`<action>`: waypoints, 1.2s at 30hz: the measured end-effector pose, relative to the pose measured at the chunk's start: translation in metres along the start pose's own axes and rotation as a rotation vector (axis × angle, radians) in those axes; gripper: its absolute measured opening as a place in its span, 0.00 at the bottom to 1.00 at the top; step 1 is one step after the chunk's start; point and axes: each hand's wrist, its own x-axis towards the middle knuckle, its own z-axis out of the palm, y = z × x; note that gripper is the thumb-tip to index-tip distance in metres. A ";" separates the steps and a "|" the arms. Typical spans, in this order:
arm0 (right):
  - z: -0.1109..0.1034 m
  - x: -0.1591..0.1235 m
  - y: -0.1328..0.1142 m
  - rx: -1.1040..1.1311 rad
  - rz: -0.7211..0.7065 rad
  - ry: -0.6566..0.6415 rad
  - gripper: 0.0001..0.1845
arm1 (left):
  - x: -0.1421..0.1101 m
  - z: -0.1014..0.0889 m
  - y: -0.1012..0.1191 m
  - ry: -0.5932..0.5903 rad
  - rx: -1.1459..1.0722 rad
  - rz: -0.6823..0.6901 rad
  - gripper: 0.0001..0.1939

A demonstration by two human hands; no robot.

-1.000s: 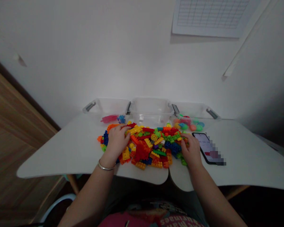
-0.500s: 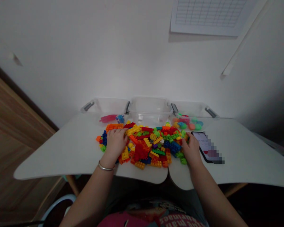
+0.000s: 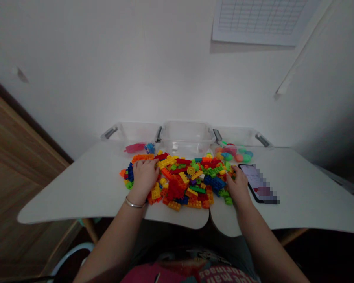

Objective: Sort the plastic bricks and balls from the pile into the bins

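Observation:
A heap of colourful plastic building bricks (image 3: 179, 184) lies spread on the white table (image 3: 76, 192). My left hand (image 3: 144, 177) rests palm down on the heap's left side, its curled fingers over red, orange and yellow bricks. A thin metal bangle (image 3: 135, 203) circles that wrist. My right hand (image 3: 238, 188) sits at the heap's right edge, its fingertips among blue and green bricks. Both palms hide whatever lies under them, so I cannot tell whether either hand holds a brick.
Behind the heap stand several clear plastic bins with grey clips: the left bin (image 3: 132, 135) holds pink and blue pieces, the right bin (image 3: 238, 137) holds round coloured pieces. A smartphone (image 3: 253, 182) lies just right of my right hand.
Both hands stay at the heap's sides with only small shifts. My left hand has settled slightly lower on the bricks, and the view has moved a little.

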 end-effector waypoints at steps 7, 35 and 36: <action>-0.001 0.002 -0.001 0.022 -0.019 -0.057 0.24 | 0.003 0.001 0.000 0.032 -0.011 0.019 0.18; -0.001 0.002 0.000 0.011 -0.044 -0.047 0.23 | 0.006 -0.004 0.001 -0.067 -0.057 0.102 0.16; -0.001 0.002 0.000 0.012 -0.044 -0.044 0.23 | 0.006 -0.004 0.001 -0.062 -0.055 0.104 0.15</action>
